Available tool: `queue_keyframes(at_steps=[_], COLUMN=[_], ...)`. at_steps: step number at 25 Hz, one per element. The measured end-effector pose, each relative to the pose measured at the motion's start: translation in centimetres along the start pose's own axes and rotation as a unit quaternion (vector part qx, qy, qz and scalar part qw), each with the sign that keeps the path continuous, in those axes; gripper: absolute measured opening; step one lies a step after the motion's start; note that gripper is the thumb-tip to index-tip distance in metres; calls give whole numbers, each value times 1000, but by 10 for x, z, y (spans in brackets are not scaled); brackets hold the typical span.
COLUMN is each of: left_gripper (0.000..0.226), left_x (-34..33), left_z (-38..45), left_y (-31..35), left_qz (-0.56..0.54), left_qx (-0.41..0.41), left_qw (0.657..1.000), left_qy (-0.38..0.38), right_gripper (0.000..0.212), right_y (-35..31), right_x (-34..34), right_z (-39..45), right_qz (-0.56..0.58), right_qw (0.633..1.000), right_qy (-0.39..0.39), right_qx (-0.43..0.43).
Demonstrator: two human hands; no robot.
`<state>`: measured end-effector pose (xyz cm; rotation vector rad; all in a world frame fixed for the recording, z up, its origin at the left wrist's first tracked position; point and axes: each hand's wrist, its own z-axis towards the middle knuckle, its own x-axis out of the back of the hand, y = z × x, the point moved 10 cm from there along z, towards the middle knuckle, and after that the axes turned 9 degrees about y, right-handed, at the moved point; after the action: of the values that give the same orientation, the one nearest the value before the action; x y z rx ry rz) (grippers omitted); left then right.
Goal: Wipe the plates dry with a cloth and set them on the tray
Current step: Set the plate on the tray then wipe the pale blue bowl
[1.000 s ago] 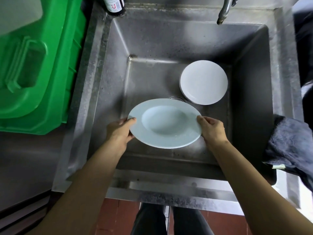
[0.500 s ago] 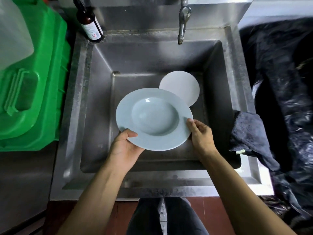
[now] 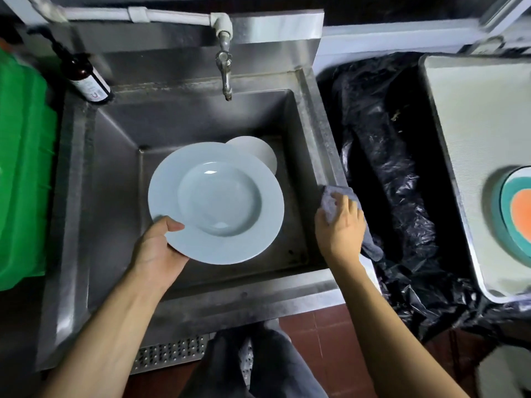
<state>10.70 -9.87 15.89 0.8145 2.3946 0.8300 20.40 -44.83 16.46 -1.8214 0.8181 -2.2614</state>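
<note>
Stainless steel is surrounding everything at this washing station, and the deep square steel sink is serving as the landmark. Over the basin, the left hand is gripping the near-left rim of a pale blue deep-welled ceramic plate, thumb lying on top, holding it clear of the sink floor. On the sink's right rim, the right hand is curling its fingers around a dark grey crumpled cloth draped there, apparently picking it up. Down on the sink floor, a white round plate is waiting, partly hidden behind the blue one. Far right of the sink, beyond a black plastic bin liner, a pale rectangular tray is already holding a plate with teal and orange rings. By that showing, one plate seems finished; the blue one is not yet being wiped, and the white one is looking untouched, so most of the job is remaining. At the sink's back-left corner, a brown pump bottle is standing.
</note>
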Motion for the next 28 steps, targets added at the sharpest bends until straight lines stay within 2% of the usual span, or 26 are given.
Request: queue_keyframes(at_steps=[2,4,5,7,9,12,14,17,19,21,22,24,26,28], left_gripper=[41,44,46,49,49,52,50,45,44,47,46,39,36,45], left_x=[-4,-9,-11,-18,-24,-31,-35,-42,-46,-50,-53,-57,-61,-63], left_z=[-6,-11,-13,-18,-24,-30,-35,-44,-49,-55,-58,-64,-69,-73], left_y=[2,3,2,1,-2,-6,-8,-7,-4,-2,-1,2,8,15], left_qz=[16,29,33,37,39,49,57,72,82,95,102,110,116,137], left_qx=[-4,-7,-8,-10,-8,-12,-15,-20,-20,-15,-12,-9,-11,-20], left_qw=[1000,1000,999,999,999,999,998,997,996,995,995,994,993,989], left_qy=[8,9,8,4,-1,6,10,-5,-8,-14,-18,-26,-32,-44], right_gripper=[72,105,116,127,123,98,76,54,47,51,55,62,63,62], right_y=[29,51,60,70,71,69,75,81,65,23,-4,-63,-107,-123], right_x=[-3,-21,-31,-46,-53,-51,-43,-15,17,43,51,52,35,18], right_z=[4,1,-2,-6,-7,-8,0,16,27,35,37,32,16,8], right_qz=[-54,-81,-106,-155,-172,-159,-94,65,142,208,240,284,246,201], right_qw=[998,991,985,972,969,977,987,994,985,974,968,958,958,961], right_qy=[-26,-93,-130,-171,-174,-142,-123,-69,16,65,66,17,-56,-100], right_qx=[-24,-50,-51,-29,-6,30,33,-48,-93,-71,-43,47,139,162])
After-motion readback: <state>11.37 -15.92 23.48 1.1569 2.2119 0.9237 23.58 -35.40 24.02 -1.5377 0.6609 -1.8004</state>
